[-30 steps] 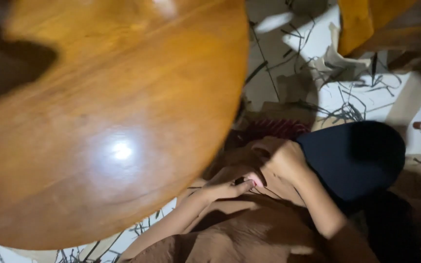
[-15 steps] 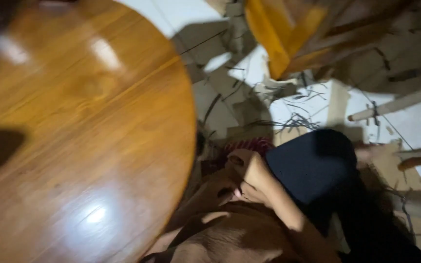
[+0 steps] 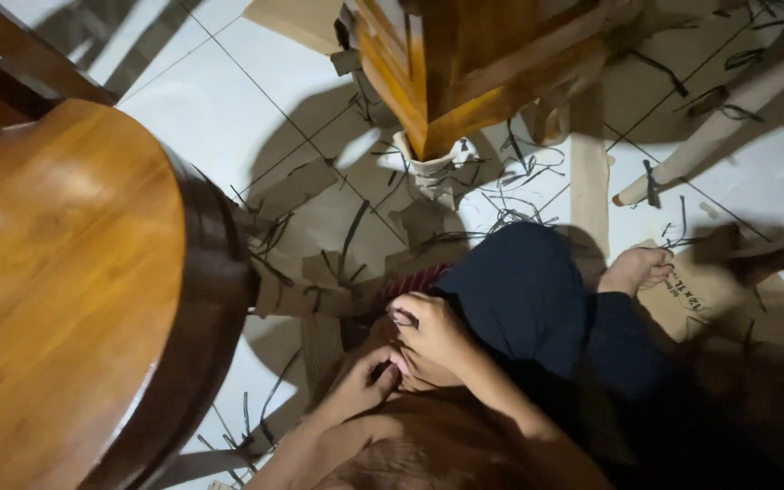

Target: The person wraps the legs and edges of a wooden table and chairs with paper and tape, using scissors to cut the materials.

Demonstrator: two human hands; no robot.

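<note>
My right hand [image 3: 433, 338] is curled in my lap, its fingers closed on a fold of the brown cloth [image 3: 446, 445] that covers me. My left hand [image 3: 360, 388] comes up from below and its fingertips press against the right hand at the same spot. Whatever the left hand pinches is hidden. Just right of the hands is my bent knee in dark blue fabric [image 3: 524, 290], and my bare foot [image 3: 635, 269] lies beyond it. A red striped piece [image 3: 415, 281] shows just above the right hand.
A glossy round wooden tabletop [image 3: 65, 299] fills the left side, close to my left arm. A wooden furniture piece [image 3: 465, 63] stands at the top. A pale wooden leg [image 3: 710, 145] lies at the right. Cardboard pieces [image 3: 297, 186] and dark strap scraps litter the white tile floor [image 3: 220, 100].
The view has swung right and tilted, so the tabletop slid to the left edge and more floor shows. My hands stay together in my lap, and the left hand is back in sight.
</note>
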